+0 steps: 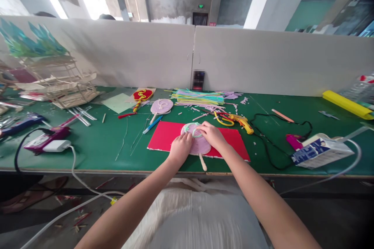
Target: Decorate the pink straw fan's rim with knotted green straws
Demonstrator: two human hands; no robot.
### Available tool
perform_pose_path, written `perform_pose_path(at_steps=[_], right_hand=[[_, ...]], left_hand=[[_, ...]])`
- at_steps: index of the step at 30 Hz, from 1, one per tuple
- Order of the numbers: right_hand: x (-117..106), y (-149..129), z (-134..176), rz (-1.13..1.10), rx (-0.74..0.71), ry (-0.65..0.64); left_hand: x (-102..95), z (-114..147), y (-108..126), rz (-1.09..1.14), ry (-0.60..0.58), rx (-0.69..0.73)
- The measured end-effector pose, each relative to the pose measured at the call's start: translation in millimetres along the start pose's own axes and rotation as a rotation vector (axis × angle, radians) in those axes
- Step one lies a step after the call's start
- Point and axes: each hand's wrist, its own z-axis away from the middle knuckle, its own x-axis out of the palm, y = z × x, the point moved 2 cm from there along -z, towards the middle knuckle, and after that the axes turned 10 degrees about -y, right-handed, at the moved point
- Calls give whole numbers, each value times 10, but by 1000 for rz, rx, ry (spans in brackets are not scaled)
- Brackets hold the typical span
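Note:
A lilac hand fan with a pale wrapped handle lies on a red board, its handle toward me. A pale green strip curves over the upper part of the fan. My left hand is closed, fingertips pressed on the fan's left side beside the strip. On the right side, my right hand is closed, with its fingertips pinched at the strip. My fingers hide part of the strip and the fan's centre.
Behind the board lie a second lilac fan, a red-and-yellow fan, a blue pen and a pile of pastel strips. A yellow glue gun, scissors and a carton are rightward; a power strip is left.

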Motion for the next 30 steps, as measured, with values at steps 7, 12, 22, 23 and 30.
perform_pose_path(at_steps=[7, 12, 22, 23, 30], right_hand=[[18, 10, 9, 21, -14, 8], [32, 14, 28, 29, -15, 21], [55, 36, 68, 40, -28, 36], [57, 40, 70, 37, -28, 37], [63, 36, 99, 8, -18, 41]], left_hand=[[1, -1, -26, 57, 34, 8], [-50, 46, -13, 73, 48, 36], [-34, 53, -4, 96, 86, 65], [-25, 52, -6, 101, 91, 68], [5, 54, -13, 130, 112, 68]])
